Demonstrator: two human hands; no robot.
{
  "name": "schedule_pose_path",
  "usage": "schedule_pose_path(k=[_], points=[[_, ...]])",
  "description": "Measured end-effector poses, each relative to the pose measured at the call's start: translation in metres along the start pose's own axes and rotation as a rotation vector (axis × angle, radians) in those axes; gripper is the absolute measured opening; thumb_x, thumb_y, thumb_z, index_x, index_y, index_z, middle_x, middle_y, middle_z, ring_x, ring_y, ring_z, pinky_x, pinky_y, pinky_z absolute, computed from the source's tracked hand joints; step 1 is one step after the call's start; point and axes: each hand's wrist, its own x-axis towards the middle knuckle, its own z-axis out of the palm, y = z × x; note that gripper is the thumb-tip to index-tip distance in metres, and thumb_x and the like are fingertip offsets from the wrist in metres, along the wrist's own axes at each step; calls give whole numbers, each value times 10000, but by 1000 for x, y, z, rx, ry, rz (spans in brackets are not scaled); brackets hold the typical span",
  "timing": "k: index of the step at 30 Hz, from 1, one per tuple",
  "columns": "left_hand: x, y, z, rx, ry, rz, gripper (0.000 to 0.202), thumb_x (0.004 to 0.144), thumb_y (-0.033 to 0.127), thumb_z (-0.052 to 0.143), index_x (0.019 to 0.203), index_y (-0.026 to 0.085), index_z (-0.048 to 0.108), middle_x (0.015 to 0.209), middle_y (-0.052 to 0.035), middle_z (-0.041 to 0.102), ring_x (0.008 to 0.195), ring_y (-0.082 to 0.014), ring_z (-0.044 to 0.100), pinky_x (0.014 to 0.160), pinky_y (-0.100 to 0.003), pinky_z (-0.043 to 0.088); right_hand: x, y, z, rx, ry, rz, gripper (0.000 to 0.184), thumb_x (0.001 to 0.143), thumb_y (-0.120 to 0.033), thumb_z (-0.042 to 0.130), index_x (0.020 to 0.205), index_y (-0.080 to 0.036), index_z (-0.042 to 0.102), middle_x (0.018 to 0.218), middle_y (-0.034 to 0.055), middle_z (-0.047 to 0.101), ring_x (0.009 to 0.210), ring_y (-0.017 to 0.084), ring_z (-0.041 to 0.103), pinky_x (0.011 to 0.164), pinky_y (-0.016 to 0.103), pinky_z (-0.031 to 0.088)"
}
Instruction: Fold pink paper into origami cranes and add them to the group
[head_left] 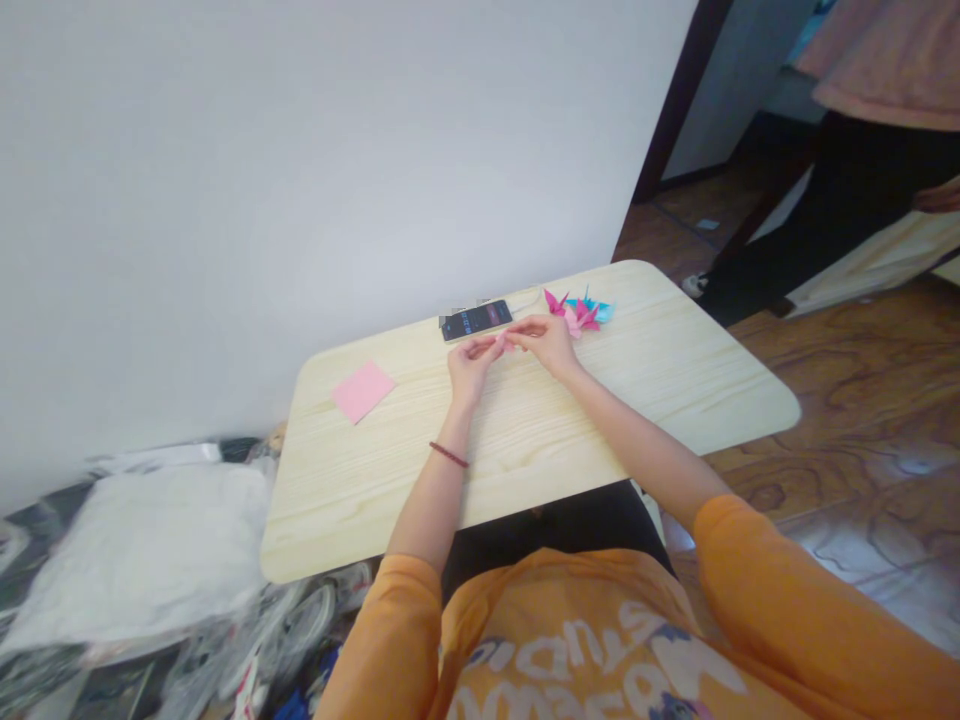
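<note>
Your left grip (471,368) and right grip (547,342) close in narrow fingertip pinches on a small piece of pink paper (504,342) held between them just above the desk (645,400), your right grip nearer the origami cranes (577,312) just beyond.

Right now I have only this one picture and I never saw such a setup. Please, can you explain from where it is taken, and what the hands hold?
A camera worn on a person's head took this picture, looking forward and down. The arms in orange sleeves are that person's own. The left hand and right hand together seem to pinch a small piece of pink paper. On the pale wooden table lie a black smartphone, a square pink paper sheet and folded pink and blue paper cranes.
</note>
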Motion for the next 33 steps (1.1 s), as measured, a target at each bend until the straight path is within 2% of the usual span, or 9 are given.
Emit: schedule_pose_path(k=[8, 16, 22, 28, 33], points=[[-2, 2, 4, -21, -7, 43, 283, 641, 349, 795, 811, 139, 711, 860, -78, 745, 816, -184, 702, 865, -379, 551, -10, -9, 4, -111, 107, -120, 302, 653, -464, 737, 692, -168, 692, 745, 66, 676, 679, 166, 609, 545, 265, 474], [-3, 4, 4, -65, -42, 26, 278, 680, 371, 763, 844, 148, 728, 929, -74, 744, 878, -178, 694, 923, -391, 533, -9, -9, 5, -47, 72, -78, 343, 625, -488, 760, 698, -179, 633, 698, 35, 649, 665, 148, 593, 618, 276, 514], [-3, 4, 3, -15, -22, 74, 266, 684, 360, 763, 837, 145, 725, 873, -73, 744, 797, -166, 693, 857, -366, 556, -10, -10, 6, -16, 23, -80, 362, 628, -508, 754, 730, -172, 666, 715, 49, 661, 669, 158, 611, 644, 300, 531], [-4, 4, 2, 118, 57, 141, 279, 648, 363, 788, 785, 146, 678, 807, -71, 731, 711, -146, 681, 771, -312, 560, -9, -5, 7, 0, -31, -62, 368, 601, -512, 772, 722, -169, 709, 729, 65, 695, 677, 173, 633, 650, 313, 535], [-3, 3, 1, 124, 73, 144, 274, 661, 373, 778, 780, 150, 673, 783, -62, 725, 704, -149, 682, 754, -310, 559, -9, -9, 5, 9, -86, -52, 357, 629, -519, 747, 705, -171, 734, 735, 66, 709, 658, 164, 618, 599, 291, 504]])
